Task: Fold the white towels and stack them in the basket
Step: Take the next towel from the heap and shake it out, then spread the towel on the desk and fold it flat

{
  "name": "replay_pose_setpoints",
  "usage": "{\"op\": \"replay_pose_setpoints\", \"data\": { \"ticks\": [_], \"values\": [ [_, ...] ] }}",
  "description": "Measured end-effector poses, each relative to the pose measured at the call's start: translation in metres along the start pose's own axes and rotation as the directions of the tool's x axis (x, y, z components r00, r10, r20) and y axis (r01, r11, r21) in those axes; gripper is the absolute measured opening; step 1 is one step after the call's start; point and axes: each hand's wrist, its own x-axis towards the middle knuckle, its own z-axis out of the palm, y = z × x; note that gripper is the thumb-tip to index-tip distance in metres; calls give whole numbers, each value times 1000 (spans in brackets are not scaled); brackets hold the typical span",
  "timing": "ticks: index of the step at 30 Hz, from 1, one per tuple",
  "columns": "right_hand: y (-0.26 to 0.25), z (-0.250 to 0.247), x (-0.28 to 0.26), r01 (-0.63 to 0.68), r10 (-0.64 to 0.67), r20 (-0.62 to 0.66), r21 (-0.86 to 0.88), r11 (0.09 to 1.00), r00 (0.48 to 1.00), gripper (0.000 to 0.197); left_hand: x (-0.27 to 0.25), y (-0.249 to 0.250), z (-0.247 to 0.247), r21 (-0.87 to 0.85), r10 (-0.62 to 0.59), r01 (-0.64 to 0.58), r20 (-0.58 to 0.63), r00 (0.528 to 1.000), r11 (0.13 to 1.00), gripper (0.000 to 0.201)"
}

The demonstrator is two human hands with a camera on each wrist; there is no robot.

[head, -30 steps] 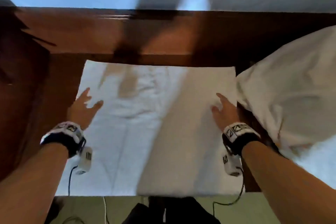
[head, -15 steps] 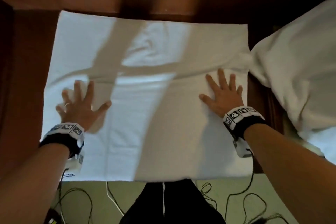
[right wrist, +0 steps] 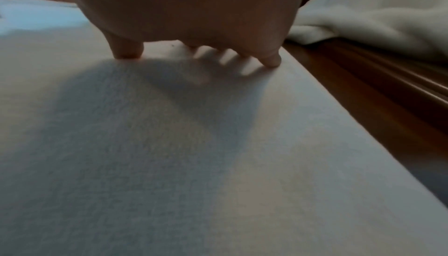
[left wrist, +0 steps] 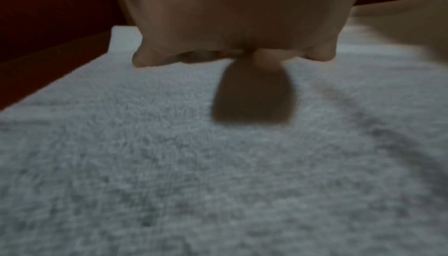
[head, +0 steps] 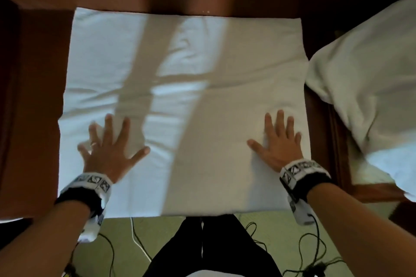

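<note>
White terry lies flat under both your palms: the towel (head: 184,105) covers the worktop (head: 33,96), your left hand (head: 108,153) at 8 o'clock and right hand (head: 279,148) at 4, fingers spread, gripping nothing. Its far edge lies at 12 o'clock, equally near either hand. One more towel heap (head: 369,87) sits at 2; no basket shows.

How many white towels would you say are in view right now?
2: one towel spread flat on the table under both hands, and a bunched towel at the right; that heap may hide more.
</note>
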Motion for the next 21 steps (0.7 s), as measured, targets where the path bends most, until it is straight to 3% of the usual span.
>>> {"op": "replay_pose_setpoints", "data": {
  "ticks": [6, 10, 15, 21],
  "values": [
    [-19, -54, 65, -11, 14, -74, 41, 999, 997, 91, 61, 20, -54, -74, 24, -28, -60, 998, 997, 103],
    [-34, -41, 40, 6, -1, -104, 52, 999, 995, 86, 41, 19, -49, -161, 82, -103, -128, 988, 982, 99],
    [-21, 11, -23, 51, -50, 58, -22, 998, 997, 83, -6, 6, 8, 22, 93, -93, 21, 995, 995, 106],
    [-32, -24, 33, 24, -24, -21, -12, 1000, 999, 83, 50, 18, -25, 111, 102, -92, -83, 991, 990, 100]
  ]
}}
